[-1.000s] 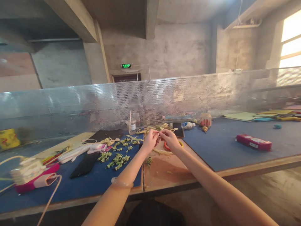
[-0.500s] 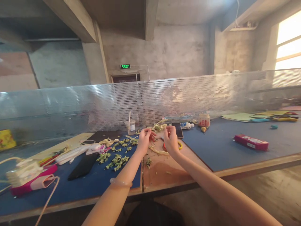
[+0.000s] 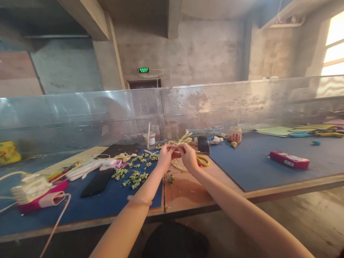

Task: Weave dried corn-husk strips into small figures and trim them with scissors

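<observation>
Over the brown board in the middle of the table, my left hand (image 3: 166, 157) and my right hand (image 3: 189, 157) meet with fingertips pinched together. Whatever sits between them is too small and hidden to name. Just behind lie pale yellow-green strips (image 3: 186, 137) in a loose heap. A yellow and red looped handle (image 3: 203, 161), like that of scissors, shows beside my right hand. Left of my left hand, several small green knotted pieces (image 3: 135, 178) are scattered on the blue mat. One more knotted piece (image 3: 171, 180) rests on the brown board below my hands.
Behind the hands stand a plastic cup with a straw (image 3: 151, 140), a dark phone (image 3: 204, 145), a bottle (image 3: 215, 140) and a jar (image 3: 235, 134). A black phone-like slab (image 3: 97, 183) lies left, a magenta box (image 3: 289, 159) right. A perforated metal screen (image 3: 129, 114) crosses the back.
My hands have come together, the right one moving left until the fingertips meet. The camera view has shifted slightly.
</observation>
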### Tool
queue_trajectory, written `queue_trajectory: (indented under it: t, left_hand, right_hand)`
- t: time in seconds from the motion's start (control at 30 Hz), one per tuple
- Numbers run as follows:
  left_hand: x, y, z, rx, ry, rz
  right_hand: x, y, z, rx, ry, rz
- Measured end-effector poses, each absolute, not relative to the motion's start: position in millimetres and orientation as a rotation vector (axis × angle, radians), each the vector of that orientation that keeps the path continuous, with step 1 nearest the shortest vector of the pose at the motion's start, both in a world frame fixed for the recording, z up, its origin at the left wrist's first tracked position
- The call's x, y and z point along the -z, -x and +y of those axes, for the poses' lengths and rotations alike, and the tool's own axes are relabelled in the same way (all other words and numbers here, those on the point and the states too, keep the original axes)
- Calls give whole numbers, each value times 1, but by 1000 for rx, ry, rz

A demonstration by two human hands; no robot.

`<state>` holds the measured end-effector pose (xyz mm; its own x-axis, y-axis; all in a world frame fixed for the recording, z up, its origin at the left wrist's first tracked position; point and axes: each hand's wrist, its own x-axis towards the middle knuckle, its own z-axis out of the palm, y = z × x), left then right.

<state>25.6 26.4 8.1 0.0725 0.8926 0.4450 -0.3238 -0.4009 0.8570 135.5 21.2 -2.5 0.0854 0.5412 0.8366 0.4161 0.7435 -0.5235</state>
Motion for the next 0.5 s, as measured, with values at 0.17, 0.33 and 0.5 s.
queue_trajectory:
  t: [0.17,0.33,0.5]
  left_hand:
    - [-8,-23,26,-1490,-1302,593]
    - [-8,-21,24,-1331,-1298,537]
    - [-11,-21,20,-1319,-1319,524]
  right_hand:
    - [-5,-145,19,-181,661,-1642]
    - [-13,-153,10,-398,561,-1750]
    - [-11,-154,13,-389,581,-1688]
